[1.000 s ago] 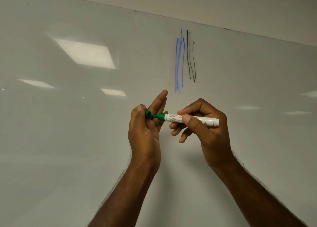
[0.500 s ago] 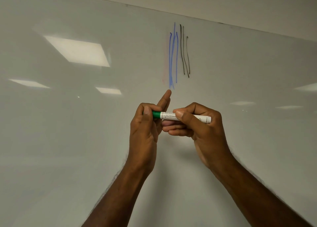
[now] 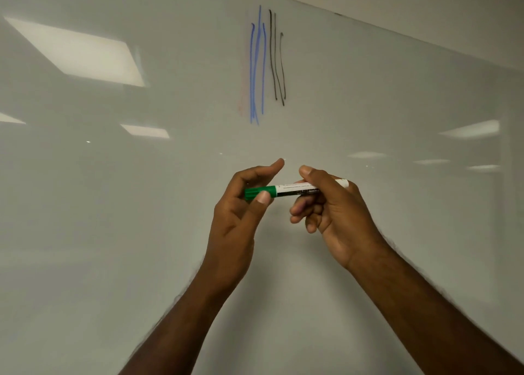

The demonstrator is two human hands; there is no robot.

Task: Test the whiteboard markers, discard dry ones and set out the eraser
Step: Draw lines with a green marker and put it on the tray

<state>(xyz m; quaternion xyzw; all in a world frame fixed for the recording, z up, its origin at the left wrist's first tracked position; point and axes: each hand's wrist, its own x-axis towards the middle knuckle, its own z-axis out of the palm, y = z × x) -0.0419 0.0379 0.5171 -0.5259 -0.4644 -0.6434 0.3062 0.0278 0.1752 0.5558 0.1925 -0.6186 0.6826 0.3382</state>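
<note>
Lying level between both hands before the whiteboard point(image 3: 368, 232), the green marker point(image 3: 295, 189) bears label print too small to read; left hand point(image 3: 238, 218) pinches its green cap point(image 3: 259, 193), right hand point(image 3: 337, 213) grips the barrel, hiding the middle

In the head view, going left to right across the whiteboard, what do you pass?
Large ceiling-light reflection → left hand → blue test strokes → black test strokes → right hand.
</note>
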